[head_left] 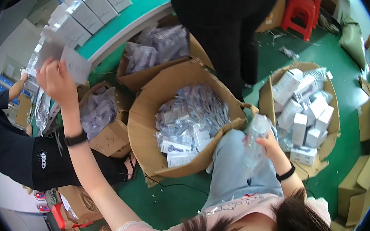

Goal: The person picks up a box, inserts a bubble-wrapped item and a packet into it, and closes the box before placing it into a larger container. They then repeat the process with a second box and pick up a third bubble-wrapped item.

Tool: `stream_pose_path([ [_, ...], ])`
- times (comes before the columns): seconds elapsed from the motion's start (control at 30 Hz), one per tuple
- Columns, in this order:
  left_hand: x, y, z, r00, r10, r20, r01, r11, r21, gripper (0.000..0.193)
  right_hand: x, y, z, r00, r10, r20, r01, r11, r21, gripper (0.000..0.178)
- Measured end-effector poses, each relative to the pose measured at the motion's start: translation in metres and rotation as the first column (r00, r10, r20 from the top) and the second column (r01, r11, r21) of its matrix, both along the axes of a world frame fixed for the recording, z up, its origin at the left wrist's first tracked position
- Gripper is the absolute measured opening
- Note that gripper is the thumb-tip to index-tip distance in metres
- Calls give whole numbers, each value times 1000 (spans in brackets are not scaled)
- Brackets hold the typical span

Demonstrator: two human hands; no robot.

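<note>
My left hand [59,81] is raised at the upper left, its fingers closed on a pale box-like thing [77,65] smeared by motion. Behind it, white boxes [82,18] stand in rows on the green-topped table [126,17]. Over my lap, my right hand [267,144] grips a crumpled clear plastic bag [257,130]; what is inside, if anything, I cannot make out. Between my arms stands a large round-bent carton [149,114], holding many small clear packets [193,110] and several white boxes [182,153].
To the right, another carton [272,91] is heaped with white boxes [300,129]. Cartons of bagged items [160,46] stand beyond. A person in black trousers [225,22] stands ahead; another in black [14,145] leans at the left. A red stool [303,12] is at the far right.
</note>
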State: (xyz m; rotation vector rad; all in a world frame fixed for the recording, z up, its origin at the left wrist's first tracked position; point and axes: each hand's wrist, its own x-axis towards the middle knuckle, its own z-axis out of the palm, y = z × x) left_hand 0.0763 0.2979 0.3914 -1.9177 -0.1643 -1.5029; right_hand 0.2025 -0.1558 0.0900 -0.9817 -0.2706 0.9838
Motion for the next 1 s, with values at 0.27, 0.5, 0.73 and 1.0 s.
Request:
stream_pose_path([
  [0.27,-41,-269,-103,709,-578,-404,330,779,-534,14,-37,-6,65,968,-8,250,-62,961,269,84],
  [0.5,-35,-375,-158,383,-840,-386,302,508,-807,24,-78,-71,16,966,153,-209,-108,971,213,93],
  [0.73,-44,-384,-184,489,-870,70,321,105,-941,52,-101,-76,-17,901,120,-417,58,919,390,93],
  [1.0,-34,-361,-202,454,-801,390,-240,-531,-812,72,-92,-83,-39,799,134,-586,184,873,451,79],
])
